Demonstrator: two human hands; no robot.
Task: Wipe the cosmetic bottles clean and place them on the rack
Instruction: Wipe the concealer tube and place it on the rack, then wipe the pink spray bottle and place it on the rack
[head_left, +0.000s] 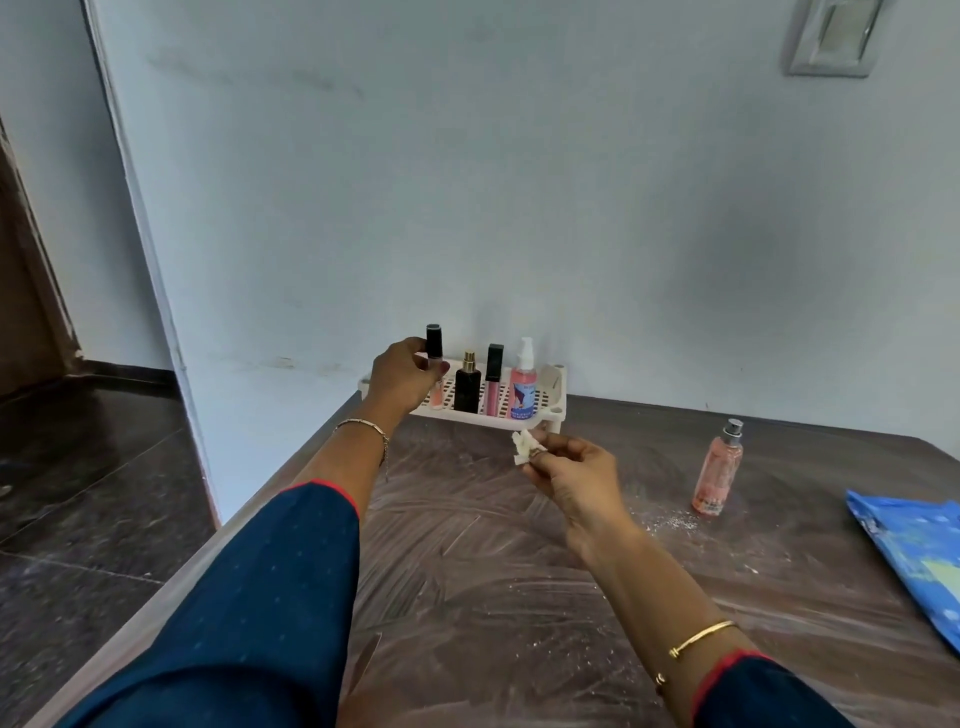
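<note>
A white perforated rack (545, 410) stands against the wall at the table's far edge. On it stand a black perfume bottle (467, 387), a pink lip gloss with a black cap (493, 379) and a pink pump bottle (523, 384). My left hand (402, 376) holds a black-capped lip gloss tube (435, 345) upright at the rack's left end. My right hand (571, 478) pinches a small crumpled white tissue (525, 446) in front of the rack. A pink spray bottle (719, 470) stands alone on the table to the right.
The dark wooden table (493, 597) is streaked with white powder, with loose grains near the spray bottle. A blue packet (914, 556) lies at the right edge. The table's left edge drops to a dark tiled floor (78, 493).
</note>
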